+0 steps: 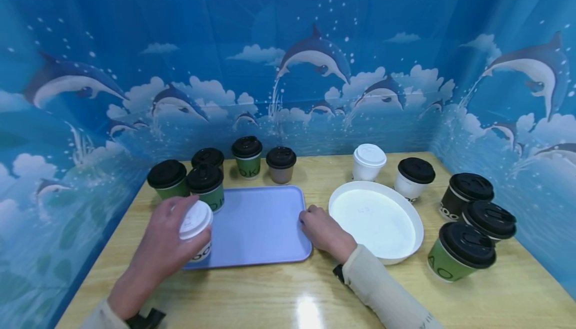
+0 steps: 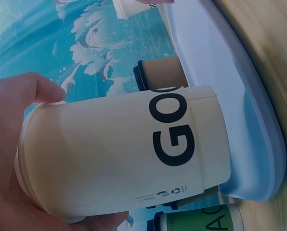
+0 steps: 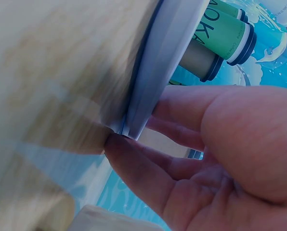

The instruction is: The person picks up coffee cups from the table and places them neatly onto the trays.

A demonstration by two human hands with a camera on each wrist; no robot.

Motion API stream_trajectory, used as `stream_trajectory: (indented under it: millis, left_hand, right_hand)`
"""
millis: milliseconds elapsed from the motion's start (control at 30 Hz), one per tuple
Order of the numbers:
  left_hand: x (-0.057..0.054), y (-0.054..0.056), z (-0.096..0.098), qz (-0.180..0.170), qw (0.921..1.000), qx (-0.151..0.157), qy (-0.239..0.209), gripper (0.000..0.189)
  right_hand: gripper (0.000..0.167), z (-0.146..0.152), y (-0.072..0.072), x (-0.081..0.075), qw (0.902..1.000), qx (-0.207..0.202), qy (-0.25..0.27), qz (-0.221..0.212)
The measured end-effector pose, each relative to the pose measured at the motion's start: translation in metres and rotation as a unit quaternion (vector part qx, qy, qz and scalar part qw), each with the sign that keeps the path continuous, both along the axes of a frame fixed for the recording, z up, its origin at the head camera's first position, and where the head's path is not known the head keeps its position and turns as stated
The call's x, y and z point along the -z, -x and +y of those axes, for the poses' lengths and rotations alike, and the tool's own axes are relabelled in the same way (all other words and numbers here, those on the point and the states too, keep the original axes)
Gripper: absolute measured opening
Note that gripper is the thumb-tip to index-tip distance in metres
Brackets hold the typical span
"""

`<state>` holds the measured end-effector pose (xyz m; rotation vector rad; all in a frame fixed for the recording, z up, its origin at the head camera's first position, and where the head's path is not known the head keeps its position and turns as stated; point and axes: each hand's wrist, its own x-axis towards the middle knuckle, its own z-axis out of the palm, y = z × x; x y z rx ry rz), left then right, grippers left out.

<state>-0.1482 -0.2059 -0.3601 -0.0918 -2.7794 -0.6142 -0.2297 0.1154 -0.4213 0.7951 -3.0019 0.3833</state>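
Observation:
My left hand [image 1: 158,236] grips a white paper cup [image 2: 110,149] with a white lid, thumb and fingers around its upper part. The cup stands upright over the left end of a lavender tray [image 1: 261,226]; its base is close to the tray surface in the left wrist view. At the tray's right edge my right hand [image 1: 325,230] pinches the rim between thumb and fingers, as the right wrist view shows. Just behind the held cup is a green cup [image 1: 211,196] with a black lid, beside the tray's far left corner.
Behind the tray stand another green cup [image 1: 248,161] and a brown cup [image 1: 281,166]. A round white tray [image 1: 382,219] lies right of my right hand. Around it are a white-lidded cup [image 1: 368,163], a black-lidded white cup [image 1: 411,181], a black cup [image 1: 454,201] and a green cup [image 1: 447,259].

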Motion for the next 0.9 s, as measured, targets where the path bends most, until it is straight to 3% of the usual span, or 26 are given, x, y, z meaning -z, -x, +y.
stream_trajectory:
  millis: [367,900]
  left_hand:
    - [0.001,-0.002,-0.004,-0.012,0.9999,-0.005,-0.005,0.077]
    - [0.005,-0.012,-0.002,0.004,0.9999,0.013,-0.003,0.076]
  right_hand:
    - [0.014,0.0,0.0,0.0,1.0,0.002,-0.003,-0.002]
    - [0.016,0.0,0.0,-0.001,1.0,0.003,-0.008,-0.003]
